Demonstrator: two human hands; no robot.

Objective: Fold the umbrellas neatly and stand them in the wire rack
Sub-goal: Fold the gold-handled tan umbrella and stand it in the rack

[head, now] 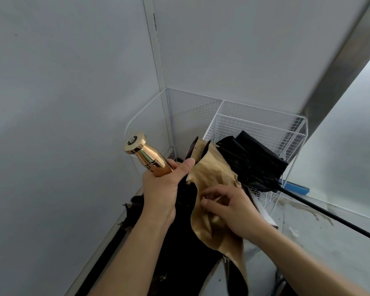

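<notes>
My left hand (162,189) grips a gold-and-black umbrella by its shiny gold handle (144,153), which points up and to the left. Its loose gold canopy fabric (212,174) hangs to the right, black on the other side. My right hand (233,212) pinches a fold of that gold fabric between thumb and fingers. Behind stands the white wire rack (254,122) in the corner. A black umbrella (252,161) leans across the rack's right compartment, its thin black shaft (329,214) sticking out to the right.
Grey walls meet in a corner right behind the rack. A metal post (338,71) rises on the right. A blue object (297,188) lies on the stained floor beside the rack. A skirting strip runs along the left wall.
</notes>
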